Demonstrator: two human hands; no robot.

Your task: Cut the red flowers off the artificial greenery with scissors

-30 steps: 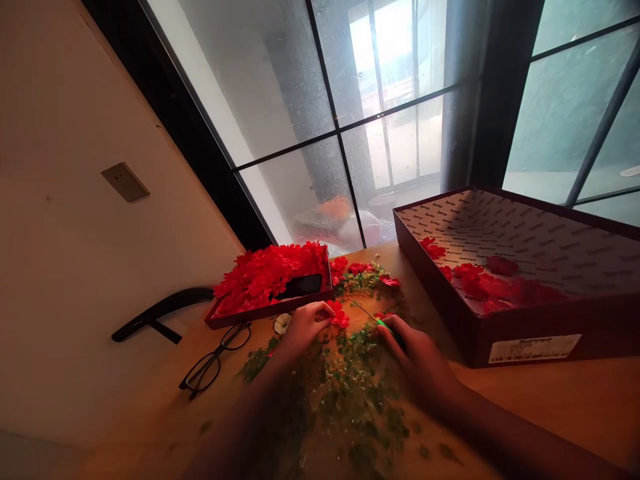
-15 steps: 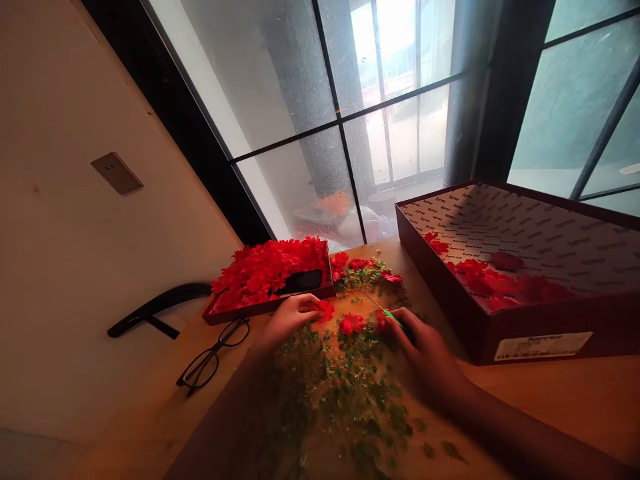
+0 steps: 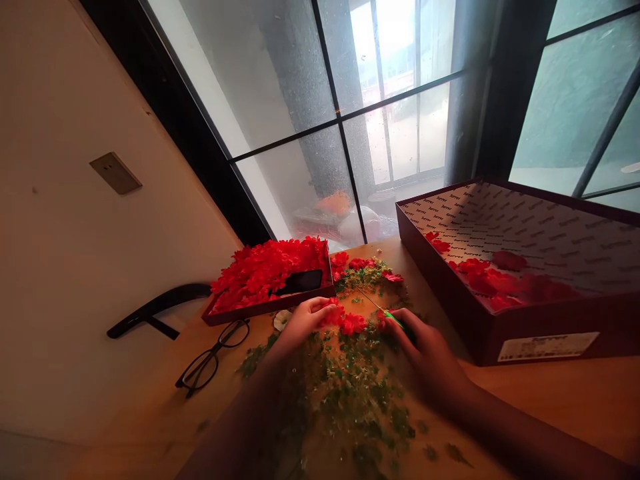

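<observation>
My left hand (image 3: 304,323) is closed, thumb and fingers together on a red artificial flower (image 3: 334,312). That flower sits right beside another red flower (image 3: 353,324) over the table. In my right hand (image 3: 425,347) is a green-handled tool (image 3: 393,318) with a thin metal shaft pointing up and left; its exact kind I cannot tell. One more red bloom (image 3: 381,319) shows by the fingers of that hand. Small green plastic sprigs (image 3: 363,380) lie scattered between and below both hands, and a greenish-yellow clump (image 3: 367,275) with red flowers lies beyond the tool's tip.
A shallow box heaped with red flowers (image 3: 265,267) stands at left, a dark phone (image 3: 303,281) lying in it. Eyeglasses (image 3: 215,357) rest nearby. At right, a large maroon box (image 3: 445,293) holds several red flowers. A window (image 3: 300,167) rises behind the wooden table (image 3: 550,393).
My left hand has moved a little to the right with the red flower, closer to the neighbouring one. A pale round piece now shows left of that hand. My right hand is nearly still.
</observation>
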